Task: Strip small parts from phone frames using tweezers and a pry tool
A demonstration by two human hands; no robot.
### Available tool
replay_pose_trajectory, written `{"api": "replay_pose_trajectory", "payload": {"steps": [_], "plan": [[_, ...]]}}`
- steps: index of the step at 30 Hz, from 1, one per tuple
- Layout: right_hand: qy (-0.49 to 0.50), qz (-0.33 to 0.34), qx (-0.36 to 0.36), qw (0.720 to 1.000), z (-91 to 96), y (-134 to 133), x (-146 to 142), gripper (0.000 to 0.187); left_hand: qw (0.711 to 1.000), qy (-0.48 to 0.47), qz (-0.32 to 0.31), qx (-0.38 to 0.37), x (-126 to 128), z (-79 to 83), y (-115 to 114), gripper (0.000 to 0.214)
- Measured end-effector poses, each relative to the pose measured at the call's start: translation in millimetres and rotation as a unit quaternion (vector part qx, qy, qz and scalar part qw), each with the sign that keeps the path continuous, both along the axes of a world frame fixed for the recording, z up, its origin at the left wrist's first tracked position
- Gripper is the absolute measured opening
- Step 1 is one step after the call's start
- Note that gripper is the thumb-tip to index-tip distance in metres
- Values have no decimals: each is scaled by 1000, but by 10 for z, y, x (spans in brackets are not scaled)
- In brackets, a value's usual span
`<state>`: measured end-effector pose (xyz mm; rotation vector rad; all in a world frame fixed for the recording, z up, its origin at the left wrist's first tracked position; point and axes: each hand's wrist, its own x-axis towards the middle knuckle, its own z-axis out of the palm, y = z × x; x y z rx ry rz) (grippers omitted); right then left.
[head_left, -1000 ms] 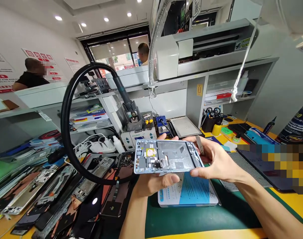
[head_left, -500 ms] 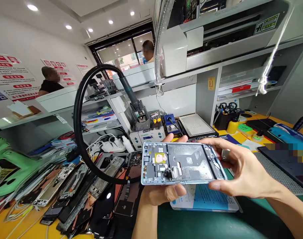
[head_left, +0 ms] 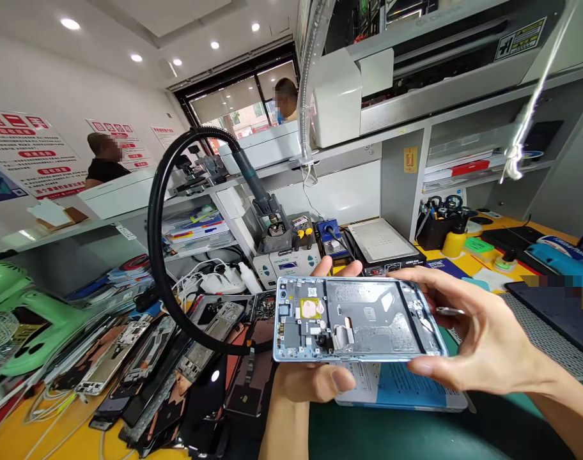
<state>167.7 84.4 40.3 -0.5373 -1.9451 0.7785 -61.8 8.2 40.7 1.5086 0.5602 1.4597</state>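
Observation:
A phone frame (head_left: 373,313), its back off and its inside facing me, is held level in both hands. Circuit parts with a yellow-edged pink pad fill its left end; a bare grey bay takes up the middle, with a silvery flex piece at its lower edge. My left hand (head_left: 315,383) supports the left part from below, thumb in front and fingertips showing behind the top edge. Gripping the right end is my right hand (head_left: 488,338), thumb below and fingers above. A small shiny metal piece (head_left: 449,311) shows by its fingers; its kind is unclear. Underneath lies a blue-and-white box (head_left: 411,390).
Many phone parts (head_left: 176,377) lie piled at left under a looping black hose (head_left: 152,236). Behind stand a hot-air station (head_left: 286,265) and a flat metal plate (head_left: 382,239). A yellow bottle (head_left: 454,241) and perforated mat (head_left: 541,332) are at right. Two people are beyond the counter.
The phone frame has tipped slightly, its right end coming a little lower and nearer. The metal piece by my right fingers now shows edge-on. The whole view has shifted slightly.

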Motion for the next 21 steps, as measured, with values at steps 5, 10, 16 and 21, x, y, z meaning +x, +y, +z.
{"api": "replay_pose_trajectory", "payload": {"steps": [5, 10, 16, 21], "plan": [[-13, -32, 43, 998, -37, -21, 18, 78, 999, -28, -9, 24, -45, -5, -24, 92], [0, -41, 100, 994, -70, -44, 21, 83, 998, -52, 5, 22, 29, 26, -94, 85], [4, -55, 173, 983, -66, -93, 27, 87, 994, -105, -17, 20, 87, 53, -151, 76], [3, -59, 202, 978, -60, -123, 15, 87, 992, -108, -56, -19, 46, 85, -190, 74]]}}
